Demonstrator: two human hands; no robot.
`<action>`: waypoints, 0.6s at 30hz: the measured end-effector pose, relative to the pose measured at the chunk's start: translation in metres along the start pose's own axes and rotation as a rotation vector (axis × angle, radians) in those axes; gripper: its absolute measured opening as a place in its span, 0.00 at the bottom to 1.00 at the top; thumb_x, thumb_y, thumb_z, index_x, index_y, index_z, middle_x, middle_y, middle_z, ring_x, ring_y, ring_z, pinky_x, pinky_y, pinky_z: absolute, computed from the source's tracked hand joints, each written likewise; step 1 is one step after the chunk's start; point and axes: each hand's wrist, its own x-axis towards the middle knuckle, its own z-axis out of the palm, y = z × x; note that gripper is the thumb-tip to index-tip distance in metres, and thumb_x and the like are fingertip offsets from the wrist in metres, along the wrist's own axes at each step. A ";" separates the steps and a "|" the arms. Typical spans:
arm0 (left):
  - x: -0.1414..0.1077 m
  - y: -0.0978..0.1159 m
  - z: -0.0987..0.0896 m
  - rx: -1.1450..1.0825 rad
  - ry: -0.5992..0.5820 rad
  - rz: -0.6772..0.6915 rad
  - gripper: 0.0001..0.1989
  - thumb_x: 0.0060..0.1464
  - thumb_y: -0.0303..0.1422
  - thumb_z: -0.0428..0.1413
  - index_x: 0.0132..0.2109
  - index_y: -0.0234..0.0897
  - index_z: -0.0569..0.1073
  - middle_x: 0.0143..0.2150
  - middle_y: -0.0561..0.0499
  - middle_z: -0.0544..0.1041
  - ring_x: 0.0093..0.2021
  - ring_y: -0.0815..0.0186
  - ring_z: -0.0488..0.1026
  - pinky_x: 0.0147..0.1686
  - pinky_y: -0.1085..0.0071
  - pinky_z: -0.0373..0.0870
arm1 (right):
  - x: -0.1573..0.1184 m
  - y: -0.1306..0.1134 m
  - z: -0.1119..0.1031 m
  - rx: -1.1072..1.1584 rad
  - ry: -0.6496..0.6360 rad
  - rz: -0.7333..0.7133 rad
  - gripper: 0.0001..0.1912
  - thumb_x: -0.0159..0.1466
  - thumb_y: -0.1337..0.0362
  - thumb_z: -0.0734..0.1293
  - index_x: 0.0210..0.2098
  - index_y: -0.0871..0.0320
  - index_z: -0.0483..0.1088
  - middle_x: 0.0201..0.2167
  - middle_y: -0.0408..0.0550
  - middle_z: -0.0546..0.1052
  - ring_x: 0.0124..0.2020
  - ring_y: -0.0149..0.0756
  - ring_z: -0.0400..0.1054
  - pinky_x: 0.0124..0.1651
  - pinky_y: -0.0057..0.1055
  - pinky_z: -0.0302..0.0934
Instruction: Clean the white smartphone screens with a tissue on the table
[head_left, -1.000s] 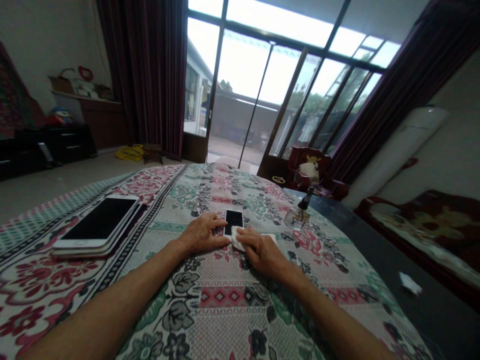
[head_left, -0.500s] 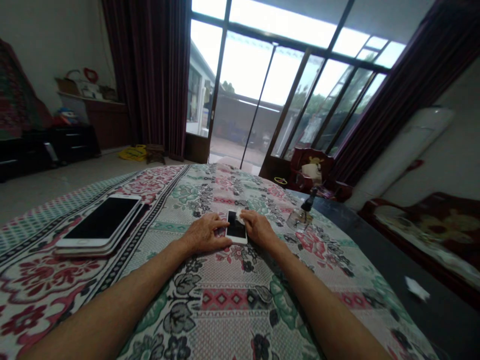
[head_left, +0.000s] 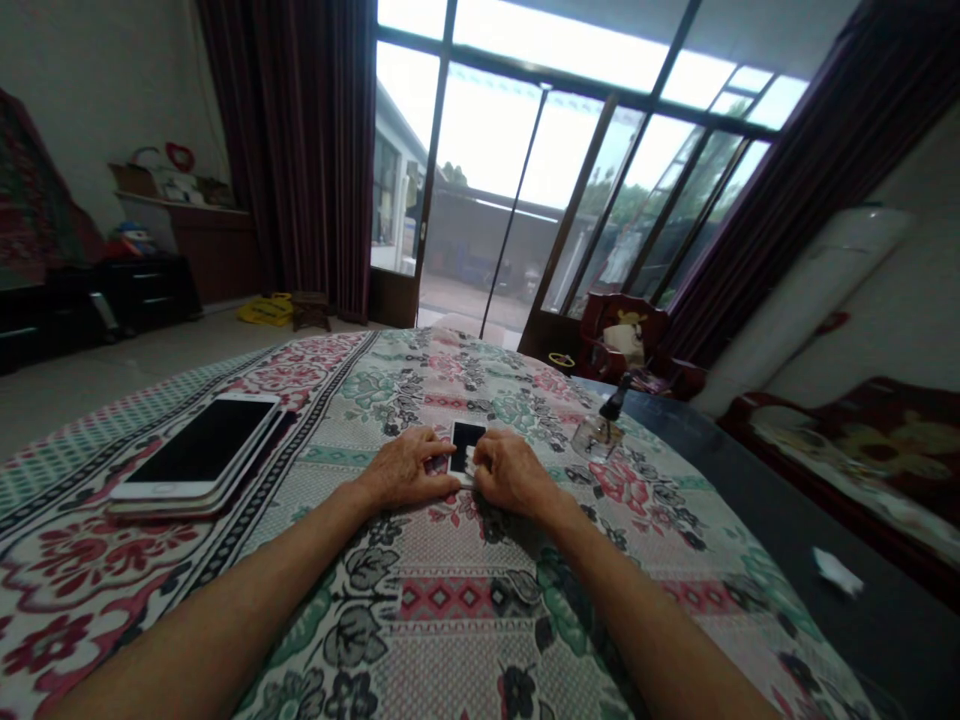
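A small white phone [head_left: 466, 437] with a dark screen lies face up on the patterned tablecloth [head_left: 450, 545]. My left hand [head_left: 405, 468] grips its left edge, thumb at the near corner and fingers along the side. Pinched in my right hand [head_left: 514, 472] is a small white wipe [head_left: 470, 464], pressed against the phone's lower right screen. That hand covers the phone's right side, and most of the wipe is hidden under the fingers. Further left, larger white phones [head_left: 199, 447] rest in a stack, the top one screen up.
To the right stands a clear glass bottle [head_left: 596, 438] with a black top. A crumpled white tissue [head_left: 838, 573] lies on the dark surface [head_left: 780, 530] beyond the cloth's right edge. Past the table are a wooden chair [head_left: 626, 335] and glass doors [head_left: 487, 230].
My right hand has slid with the wipe from the phone's upper right down to its lower part. My left hand keeps its grip on the edge.
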 end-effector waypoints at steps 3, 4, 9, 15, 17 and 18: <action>0.000 -0.001 0.001 0.008 0.015 0.020 0.22 0.47 0.42 0.61 0.50 0.39 0.77 0.37 0.49 0.72 0.39 0.60 0.69 0.41 0.65 0.68 | -0.004 -0.007 -0.014 -0.006 -0.157 -0.039 0.08 0.54 0.73 0.64 0.29 0.60 0.75 0.34 0.51 0.76 0.35 0.36 0.68 0.38 0.28 0.58; 0.000 -0.002 0.002 0.014 0.020 0.026 0.22 0.47 0.42 0.61 0.50 0.39 0.77 0.37 0.49 0.72 0.40 0.60 0.69 0.41 0.65 0.67 | -0.005 -0.008 -0.016 -0.008 -0.184 -0.061 0.08 0.55 0.73 0.64 0.30 0.60 0.75 0.34 0.51 0.76 0.35 0.36 0.68 0.38 0.28 0.58; 0.001 -0.004 0.004 0.043 0.036 0.045 0.24 0.47 0.44 0.61 0.50 0.37 0.74 0.37 0.49 0.72 0.40 0.59 0.68 0.42 0.63 0.67 | -0.001 -0.001 -0.005 0.033 -0.075 -0.090 0.09 0.62 0.71 0.62 0.37 0.60 0.74 0.40 0.52 0.75 0.40 0.37 0.67 0.44 0.29 0.57; 0.002 -0.004 0.003 0.055 0.024 0.058 0.22 0.48 0.41 0.60 0.50 0.38 0.75 0.36 0.49 0.71 0.38 0.60 0.68 0.41 0.64 0.67 | 0.022 0.015 0.022 0.052 0.031 -0.125 0.12 0.67 0.73 0.57 0.36 0.60 0.72 0.38 0.51 0.75 0.41 0.35 0.65 0.48 0.30 0.55; 0.002 -0.003 0.002 0.049 0.015 0.048 0.22 0.48 0.41 0.60 0.50 0.38 0.75 0.36 0.49 0.70 0.38 0.60 0.68 0.41 0.64 0.67 | 0.029 0.021 0.026 0.058 0.046 -0.145 0.13 0.66 0.74 0.57 0.36 0.60 0.72 0.38 0.50 0.75 0.40 0.35 0.64 0.47 0.29 0.55; 0.002 -0.003 0.001 0.044 0.011 0.048 0.22 0.48 0.41 0.60 0.50 0.38 0.75 0.36 0.49 0.70 0.38 0.60 0.68 0.41 0.64 0.67 | 0.031 0.024 0.027 0.061 0.050 -0.156 0.13 0.66 0.74 0.56 0.36 0.60 0.72 0.39 0.50 0.75 0.39 0.35 0.64 0.47 0.29 0.55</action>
